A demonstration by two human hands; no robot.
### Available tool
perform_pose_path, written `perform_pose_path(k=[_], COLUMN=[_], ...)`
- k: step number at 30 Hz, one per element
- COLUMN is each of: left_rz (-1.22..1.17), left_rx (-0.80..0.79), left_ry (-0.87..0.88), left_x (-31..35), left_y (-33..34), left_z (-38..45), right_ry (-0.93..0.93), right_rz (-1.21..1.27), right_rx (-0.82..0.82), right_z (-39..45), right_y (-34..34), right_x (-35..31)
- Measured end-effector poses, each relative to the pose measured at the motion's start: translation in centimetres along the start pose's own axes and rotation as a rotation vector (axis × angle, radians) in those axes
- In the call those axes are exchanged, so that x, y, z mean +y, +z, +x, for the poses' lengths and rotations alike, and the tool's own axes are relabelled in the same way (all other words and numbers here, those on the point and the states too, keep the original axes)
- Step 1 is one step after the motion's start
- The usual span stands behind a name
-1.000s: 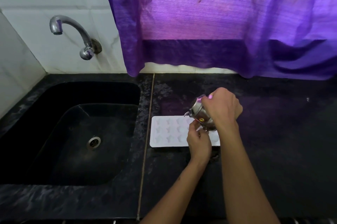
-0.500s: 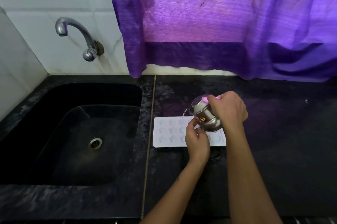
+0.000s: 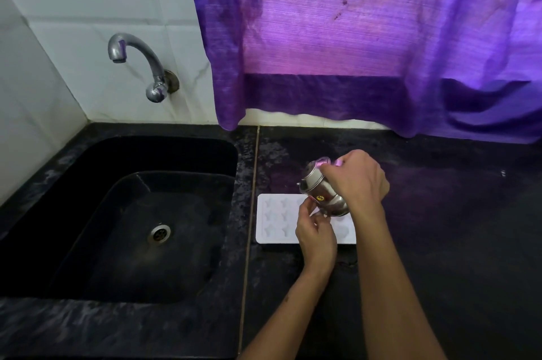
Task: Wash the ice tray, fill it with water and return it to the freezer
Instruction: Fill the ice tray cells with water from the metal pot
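A white ice tray with star-shaped cells lies flat on the black counter, just right of the sink. My right hand grips a small steel pot from above and tilts it, spout to the left, over the middle of the tray. My left hand reaches up from below, and its curled fingertips pinch the pot's lower edge. Both hands and the pot hide the tray's middle and right cells. I cannot make out a stream of water.
A black sink with a steel drain fills the left side, under a wall tap that is not running. A purple curtain hangs down to the counter's back edge. Dark countertop stretches right of the tray.
The pot and both hands have crept slightly left along the tray. The thin trickle seen at the spout half a second ago no longer shows. The tray has not moved.
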State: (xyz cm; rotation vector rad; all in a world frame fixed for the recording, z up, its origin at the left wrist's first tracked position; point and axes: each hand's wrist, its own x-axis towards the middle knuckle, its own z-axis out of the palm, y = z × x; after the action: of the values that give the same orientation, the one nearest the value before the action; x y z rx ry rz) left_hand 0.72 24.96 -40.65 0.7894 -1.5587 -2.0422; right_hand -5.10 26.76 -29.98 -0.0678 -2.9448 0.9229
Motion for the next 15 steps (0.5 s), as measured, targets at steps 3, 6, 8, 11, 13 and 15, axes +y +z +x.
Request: perform_pose_path(k=[3,6,8,11,13,15], left_rz=[-0.015,-0.031,-0.036,-0.042,-0.034,-0.028], left_rx=[-0.005,-0.016,-0.019,-0.014,-0.007,-0.007], left_ry=[-0.013,-0.039,-0.052,-0.062,-0.063,-0.065], left_x=[-0.30,-0.43,-0.52,-0.74,-0.83,-0.75], left_y=[-0.23,-0.30,-0.28,-0.23,-0.24,-0.24], left_z=[0.36,0.61,0.73,0.87,0.90,0.84], right_ry=[-0.022,-0.020,-0.018,-0.013,-0.008,-0.002], right_rz=[-0.042,-0.081,-0.097,-0.099,-0.096,-0.099], right_rx=[-0.001,-0.003,-0.007,-0.016,-0.015,-0.015], right_z=[-0.16,-0.12,-0.04,0.05,0.05,0.05], right_y=[0.37,0.58,0.71,0.95,1.03,1.04], right_x=[-0.40,-0.67,-0.74,-0.76,-0.75,-0.73])
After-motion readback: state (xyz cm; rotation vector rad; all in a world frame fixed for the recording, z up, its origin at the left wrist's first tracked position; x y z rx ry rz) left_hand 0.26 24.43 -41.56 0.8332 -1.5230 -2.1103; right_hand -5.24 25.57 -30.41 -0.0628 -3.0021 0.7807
